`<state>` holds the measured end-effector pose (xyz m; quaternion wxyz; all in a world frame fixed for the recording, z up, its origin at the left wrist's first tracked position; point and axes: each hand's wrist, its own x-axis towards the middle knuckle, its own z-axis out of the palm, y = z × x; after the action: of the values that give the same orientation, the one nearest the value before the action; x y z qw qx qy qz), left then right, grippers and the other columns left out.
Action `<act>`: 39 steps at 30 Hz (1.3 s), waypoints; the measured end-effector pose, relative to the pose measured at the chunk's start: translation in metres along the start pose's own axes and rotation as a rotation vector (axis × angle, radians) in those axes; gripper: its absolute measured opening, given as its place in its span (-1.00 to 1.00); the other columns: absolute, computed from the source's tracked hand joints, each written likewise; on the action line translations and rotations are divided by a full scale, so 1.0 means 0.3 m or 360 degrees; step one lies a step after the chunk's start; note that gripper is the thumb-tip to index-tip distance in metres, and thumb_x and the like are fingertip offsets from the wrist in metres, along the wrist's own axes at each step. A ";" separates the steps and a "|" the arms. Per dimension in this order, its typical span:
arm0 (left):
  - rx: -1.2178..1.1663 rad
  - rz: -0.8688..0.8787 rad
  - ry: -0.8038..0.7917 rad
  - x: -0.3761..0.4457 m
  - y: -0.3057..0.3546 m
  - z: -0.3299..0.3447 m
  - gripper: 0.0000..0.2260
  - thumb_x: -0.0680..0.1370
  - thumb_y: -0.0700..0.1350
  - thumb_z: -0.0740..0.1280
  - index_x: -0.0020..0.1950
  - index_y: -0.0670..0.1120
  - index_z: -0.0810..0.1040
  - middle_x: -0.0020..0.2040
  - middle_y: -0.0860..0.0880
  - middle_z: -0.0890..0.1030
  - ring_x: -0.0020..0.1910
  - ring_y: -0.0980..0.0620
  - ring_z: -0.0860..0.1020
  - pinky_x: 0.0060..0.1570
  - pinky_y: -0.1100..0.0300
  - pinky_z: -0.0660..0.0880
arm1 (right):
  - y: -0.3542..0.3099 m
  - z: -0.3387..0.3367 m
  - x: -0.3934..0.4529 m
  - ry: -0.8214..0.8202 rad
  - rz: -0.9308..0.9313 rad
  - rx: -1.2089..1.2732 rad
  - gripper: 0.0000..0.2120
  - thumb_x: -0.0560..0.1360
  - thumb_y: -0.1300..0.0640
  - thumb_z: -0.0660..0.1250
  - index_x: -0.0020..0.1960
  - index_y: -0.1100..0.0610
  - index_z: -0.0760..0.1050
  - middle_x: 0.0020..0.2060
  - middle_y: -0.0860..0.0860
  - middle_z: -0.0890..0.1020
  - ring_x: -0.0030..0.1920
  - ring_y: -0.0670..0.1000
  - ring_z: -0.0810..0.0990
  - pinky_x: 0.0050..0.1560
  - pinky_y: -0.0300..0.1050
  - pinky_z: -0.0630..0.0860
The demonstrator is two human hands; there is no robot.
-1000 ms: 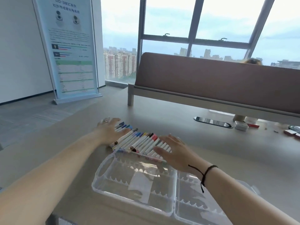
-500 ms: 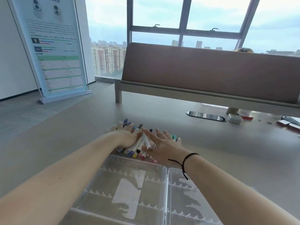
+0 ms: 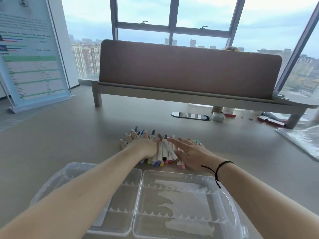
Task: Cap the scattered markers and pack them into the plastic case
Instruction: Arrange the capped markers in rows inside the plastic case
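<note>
both hands flat on the markers (image 3: 162,152), which are bunched on the table (image 3: 69,138) between the palms. left hand (image 3: 144,145) has its fingers straight and spread, right hand (image 3: 191,152) too, with some marker bodies hidden under them. can't tell which are capped. the plastic case (image 3: 172,204) lies open behind the wrists, with the left forearm covering part of it.

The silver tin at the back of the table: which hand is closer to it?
Right. The right hand lies flat on the markers, below and left of the tin. The left hand rests further left.
</note>
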<state>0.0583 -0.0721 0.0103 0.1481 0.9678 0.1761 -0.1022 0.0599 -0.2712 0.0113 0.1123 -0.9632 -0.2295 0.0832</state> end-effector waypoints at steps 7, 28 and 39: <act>0.0014 0.0476 0.0123 -0.047 -0.080 0.011 -0.28 0.55 0.40 -0.08 0.62 0.04 0.03 0.63 -0.14 0.00 0.61 -0.17 -0.09 0.55 -0.15 0.00 | 0.000 -0.017 -0.096 0.0132 0.0073 0.0198 -0.58 0.68 -0.18 -0.03 0.54 -0.29 0.17 0.61 -0.13 0.09 0.62 -0.03 -0.05 0.55 0.28 -0.13; 0.0323 0.0948 -0.0016 -0.239 0.080 0.093 -0.11 0.49 0.50 -0.12 0.63 -0.05 -0.18 0.63 -0.03 -0.20 0.59 -0.03 -0.25 0.57 -0.05 -0.22 | 0.181 -0.001 -0.331 -0.0073 0.0002 -0.0334 -0.17 0.35 -0.61 -0.21 0.56 -0.36 -0.19 0.57 -0.24 -0.27 0.54 -0.18 -0.36 0.58 0.04 -0.31; 0.0160 0.1068 -0.0021 -0.164 0.013 -0.021 -0.21 0.55 0.41 0.00 0.64 0.01 -0.14 0.63 0.08 -0.14 0.60 0.09 -0.17 0.55 0.09 -0.15 | 0.175 -0.035 -0.283 0.0045 0.0105 -0.0068 -0.24 0.42 -0.55 -0.19 0.57 -0.32 0.00 0.61 -0.20 -0.04 0.60 -0.12 -0.19 0.59 0.05 -0.19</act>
<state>0.0156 -0.0889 0.0294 0.1267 0.9772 -0.1584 -0.0627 0.0094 -0.3579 0.0173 0.0921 -0.9735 -0.1978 0.0683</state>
